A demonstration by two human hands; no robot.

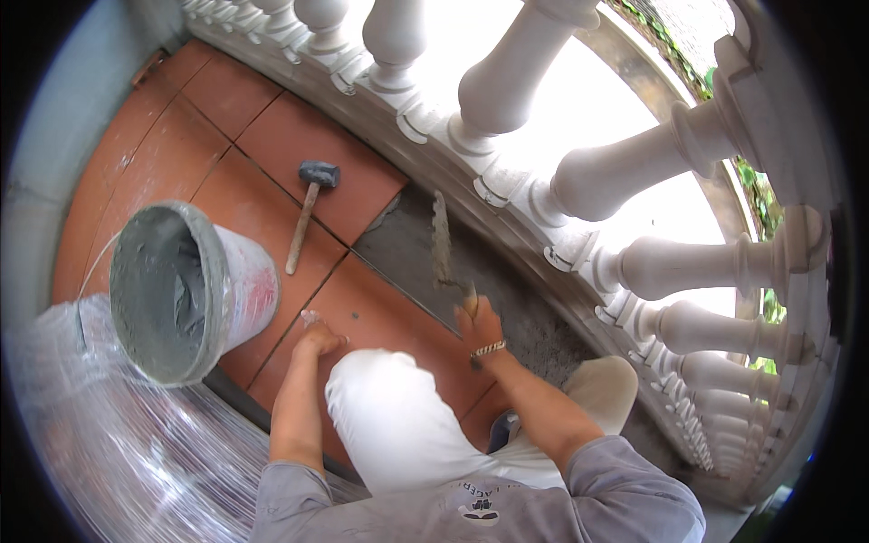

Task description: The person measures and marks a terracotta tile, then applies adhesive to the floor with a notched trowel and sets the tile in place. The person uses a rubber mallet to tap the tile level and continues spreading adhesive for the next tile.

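Observation:
My right hand (pixel 480 330), with a chain bracelet at the wrist, is closed round the handle of a trowel (pixel 442 240). Its blade, seen nearly edge-on and caked with grey mortar, is over the grey mortar bed (pixel 480 262) beside the balustrade. My left hand (pixel 319 338) rests on a terracotta tile (pixel 380 317) next to my knee, thumb apart from the fingers. Something whitish shows at its fingertips; I cannot make out whether it is mortar. Beyond it, a mallet (pixel 319 174) with a dark head and wooden handle lies across the tiles.
A white bucket (pixel 249 281), its inside coated with grey mortar, stands tilted in view at left. Clear plastic wrap (pixel 145 443) covers a surface at lower left. White balusters (pixel 498 95) line the right side. A grey wall (pixel 54 172) bounds the far left.

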